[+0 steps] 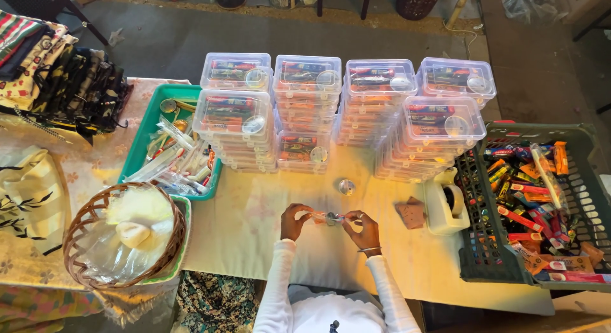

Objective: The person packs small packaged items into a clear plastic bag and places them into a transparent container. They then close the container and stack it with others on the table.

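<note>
Both my hands meet over the pale tablecloth (254,231) near the table's front edge. My left hand (294,221) and my right hand (363,227) pinch a small clear packet with a round metal piece (330,218) between them. White sleeves cover both arms and a bangle sits on my right wrist. A small round metal lid (345,187) lies on the cloth just beyond my hands. Behind it stand several stacks of clear lidded plastic boxes (305,110) filled with colourful items.
A green tray (145,139) of clear-wrapped items sits at left, a wicker basket (83,225) with plastic bags in front of it. A white tape dispenser (445,206), a brown cloth piece (411,212) and a dark green crate (477,244) of snack bars lie right. Folded fabrics (57,72) pile far left.
</note>
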